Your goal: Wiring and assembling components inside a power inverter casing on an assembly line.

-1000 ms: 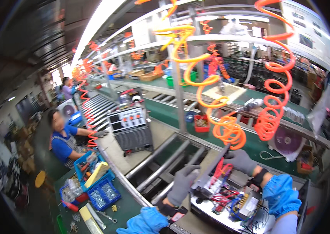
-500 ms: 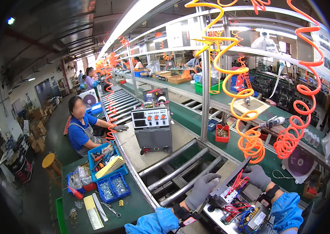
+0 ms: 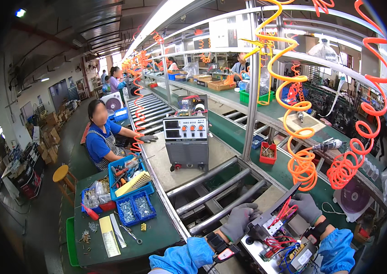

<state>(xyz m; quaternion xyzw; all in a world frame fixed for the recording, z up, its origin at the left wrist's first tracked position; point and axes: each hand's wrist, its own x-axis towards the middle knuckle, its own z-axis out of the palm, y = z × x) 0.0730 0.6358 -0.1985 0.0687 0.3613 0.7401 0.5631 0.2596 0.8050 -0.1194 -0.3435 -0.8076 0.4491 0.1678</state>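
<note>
A: Well, what sat in the bins?

B: The blue tray (image 3: 132, 180) on the green bench (image 3: 157, 235) held hand tools and a yellow ribbed piece. The blue divided box (image 3: 135, 209) in front of it held small silvery screws. A small red bin (image 3: 268, 153) past the rollers (image 3: 216, 192) held small parts too tiny to tell.

A: And the piece being worked on?

B: An open metal chassis (image 3: 275, 242) lay at the near end of the line, low in the view. It showed red and blue wires, a silvery block and a dark raised plate.

A: The hands?

B: Both wore grey gloves. The left hand (image 3: 241, 220) was closed on the chassis's left edge, and the right hand (image 3: 306, 208) gripped its top right by the plate.

A: Room around it?

B: Bare rollers stretched between the chassis and a grey welding machine (image 3: 186, 141). Orange coiled hoses (image 3: 304, 150) hung just above the right hand. A seated worker (image 3: 102, 139) was well apart.
</note>
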